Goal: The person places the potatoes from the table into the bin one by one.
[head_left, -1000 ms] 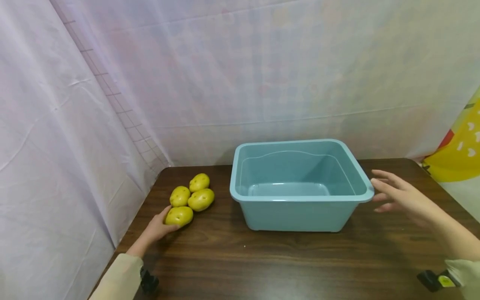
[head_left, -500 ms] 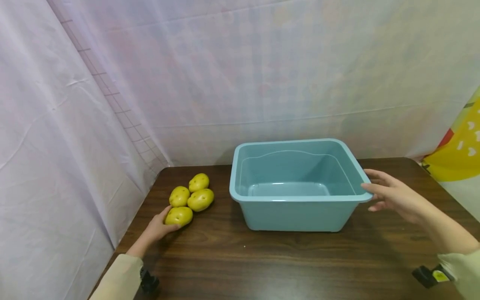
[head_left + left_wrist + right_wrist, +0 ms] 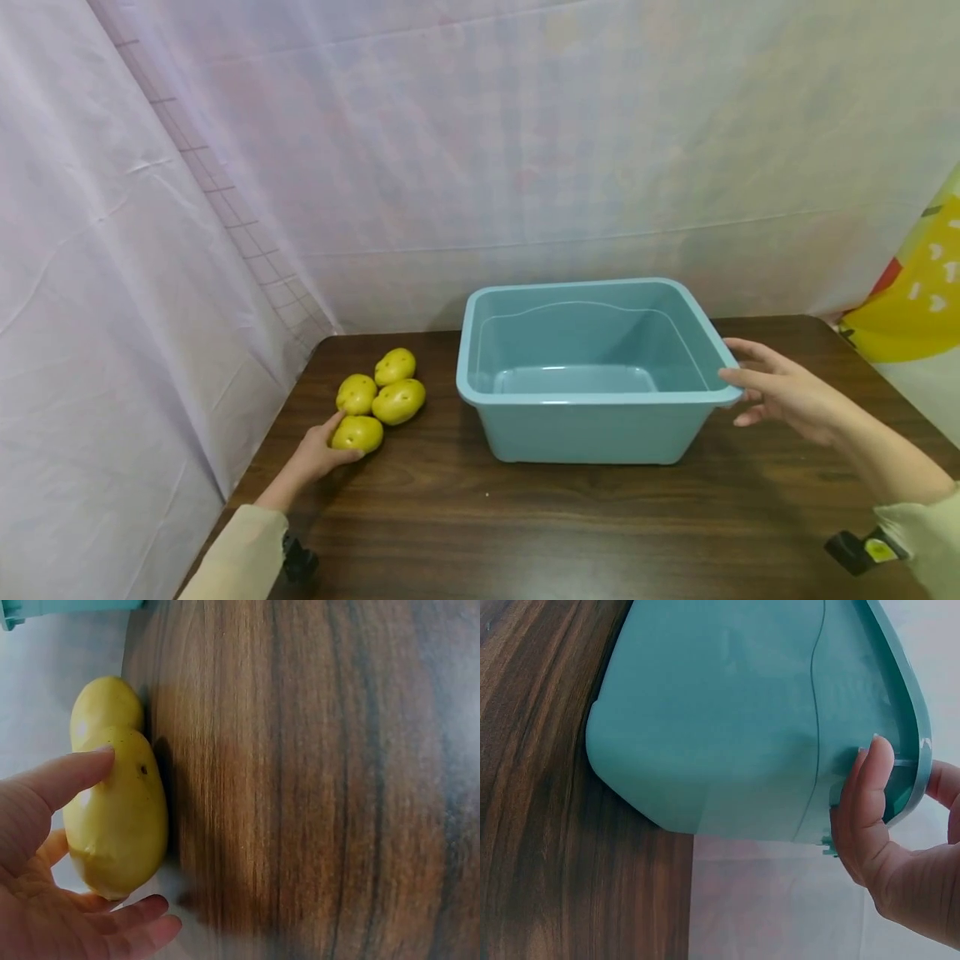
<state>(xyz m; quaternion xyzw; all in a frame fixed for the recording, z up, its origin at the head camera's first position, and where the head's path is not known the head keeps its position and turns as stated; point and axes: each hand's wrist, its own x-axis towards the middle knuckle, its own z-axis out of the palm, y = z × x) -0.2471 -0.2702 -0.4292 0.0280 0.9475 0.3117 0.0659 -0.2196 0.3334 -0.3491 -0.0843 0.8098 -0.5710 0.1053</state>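
While L hand [image 3: 315, 457] has near potato [image 3: 357, 435]: best to grip approx. mid-length, thumb opp. fingers, firm enough that smooth skin doesn't slip; take care not to nudge neighbours.
L hand: curled round near potato, thumb on near side, fingers on left/far side; opened only abt. as wide as the potato.
R hand [image 3: 791, 396]: clamped on tub [image 3: 592, 432] at right rim, by near corner; thumb over top, fingers outside under lip. Light, steady hold should stop it sliding.
Hands: well apart, tub betw. them.
Near potato: left part of bench [image 3: 525, 517], nearest of 4.
Other 3 potatoes [image 3: 399, 402]: just beyond it; can't tell if all touch.
Tub: upright, right of potatoes.
Curtain [image 3: 562, 167]: far side, behind bench.
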